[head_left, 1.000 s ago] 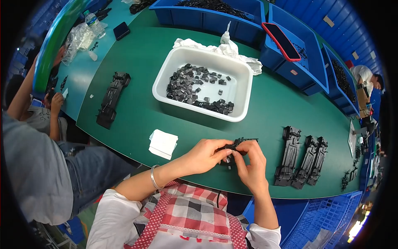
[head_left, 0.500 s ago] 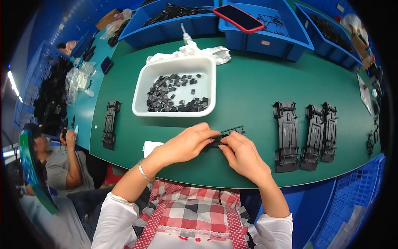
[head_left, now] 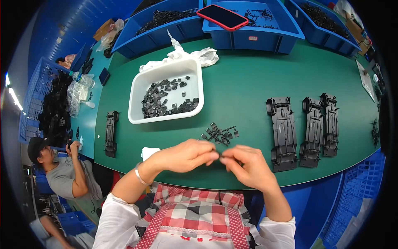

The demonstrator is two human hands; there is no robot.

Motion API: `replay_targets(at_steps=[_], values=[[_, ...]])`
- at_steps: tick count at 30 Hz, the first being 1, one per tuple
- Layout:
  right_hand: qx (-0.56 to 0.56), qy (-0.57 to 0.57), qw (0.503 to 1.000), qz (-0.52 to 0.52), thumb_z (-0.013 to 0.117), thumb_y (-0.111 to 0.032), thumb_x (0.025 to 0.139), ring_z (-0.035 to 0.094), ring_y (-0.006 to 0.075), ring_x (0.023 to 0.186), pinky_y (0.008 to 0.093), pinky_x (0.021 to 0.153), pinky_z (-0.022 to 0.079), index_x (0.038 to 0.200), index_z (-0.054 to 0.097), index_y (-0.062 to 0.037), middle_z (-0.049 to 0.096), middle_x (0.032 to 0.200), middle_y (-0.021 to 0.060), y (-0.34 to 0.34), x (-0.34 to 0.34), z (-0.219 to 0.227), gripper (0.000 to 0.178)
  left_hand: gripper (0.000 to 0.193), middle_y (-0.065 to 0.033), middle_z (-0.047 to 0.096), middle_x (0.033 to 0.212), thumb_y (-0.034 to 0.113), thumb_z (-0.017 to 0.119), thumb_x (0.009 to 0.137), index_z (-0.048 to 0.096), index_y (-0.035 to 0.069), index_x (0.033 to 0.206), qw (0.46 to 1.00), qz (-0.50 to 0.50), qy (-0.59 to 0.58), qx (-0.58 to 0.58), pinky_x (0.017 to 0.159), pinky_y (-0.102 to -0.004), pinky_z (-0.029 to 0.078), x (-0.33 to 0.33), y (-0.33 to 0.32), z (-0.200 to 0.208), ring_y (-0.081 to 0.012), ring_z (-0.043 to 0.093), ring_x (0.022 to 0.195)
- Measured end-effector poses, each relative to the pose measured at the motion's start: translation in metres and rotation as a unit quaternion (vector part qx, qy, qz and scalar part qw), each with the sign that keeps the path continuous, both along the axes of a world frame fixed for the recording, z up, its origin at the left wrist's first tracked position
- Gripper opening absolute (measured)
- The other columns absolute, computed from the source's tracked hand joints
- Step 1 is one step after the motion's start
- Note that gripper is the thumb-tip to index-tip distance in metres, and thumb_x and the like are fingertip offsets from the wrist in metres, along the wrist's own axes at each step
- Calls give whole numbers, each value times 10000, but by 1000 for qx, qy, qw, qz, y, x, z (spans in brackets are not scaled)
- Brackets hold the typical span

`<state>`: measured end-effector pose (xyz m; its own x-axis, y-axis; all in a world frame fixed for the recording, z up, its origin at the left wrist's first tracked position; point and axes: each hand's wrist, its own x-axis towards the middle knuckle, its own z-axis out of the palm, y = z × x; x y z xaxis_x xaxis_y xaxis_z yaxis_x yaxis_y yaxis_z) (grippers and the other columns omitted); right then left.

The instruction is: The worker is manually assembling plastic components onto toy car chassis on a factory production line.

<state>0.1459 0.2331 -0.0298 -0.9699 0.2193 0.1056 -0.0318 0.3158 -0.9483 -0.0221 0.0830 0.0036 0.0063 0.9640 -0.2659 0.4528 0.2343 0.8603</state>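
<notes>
My left hand (head_left: 188, 155) and my right hand (head_left: 248, 166) are raised near the front of the green table, fingertips pinched and almost meeting. A tiny dark bit seems to show between them, too small to name. Just beyond the fingers lies a black plastic runner frame (head_left: 219, 134) with small square pieces attached, and neither hand touches it. A white tub (head_left: 166, 118) farther back on the left holds many loose black pieces like these. Beside my left wrist is a scrap of white paper (head_left: 149, 153).
Black toy-like chassis (head_left: 284, 133) stand in a row at the right, and a single chassis (head_left: 110, 133) lies at the left. Blue bins (head_left: 253, 39) of black parts line the back, a red-cased phone (head_left: 222, 17) resting across one. A co-worker (head_left: 68, 170) sits at the left.
Both hands have drawn back toward me from the runner frame, which now lies uncovered on the table. The whole view has also shifted slightly.
</notes>
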Motion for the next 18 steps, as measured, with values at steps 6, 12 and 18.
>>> replay_targets(at_steps=[6,12,18], values=[[-113,7,967,230,661,-92,855,628,212,605,295,549,488,894,652,-1,639,714,92,13,21,23,100,307,-109,461,714,177,464,1001,480,-26,772,950,-211,-230,-8,602,-352,405,-1,-28,12,-257,484,639],[-327,-48,943,-48,547,-46,937,588,107,607,229,563,446,962,605,29,632,671,71,27,35,13,99,205,-79,570,828,145,505,967,625,-20,971,975,220,39,-7,686,-297,429,-96,-68,64,-195,515,739],[-453,-60,889,-23,496,-160,986,572,99,595,201,535,402,1078,499,-64,635,699,74,-24,-16,1,133,450,-154,467,1219,153,647,869,510,15,1274,934,152,278,166,943,-371,426,-68,-39,21,-300,496,1127]])
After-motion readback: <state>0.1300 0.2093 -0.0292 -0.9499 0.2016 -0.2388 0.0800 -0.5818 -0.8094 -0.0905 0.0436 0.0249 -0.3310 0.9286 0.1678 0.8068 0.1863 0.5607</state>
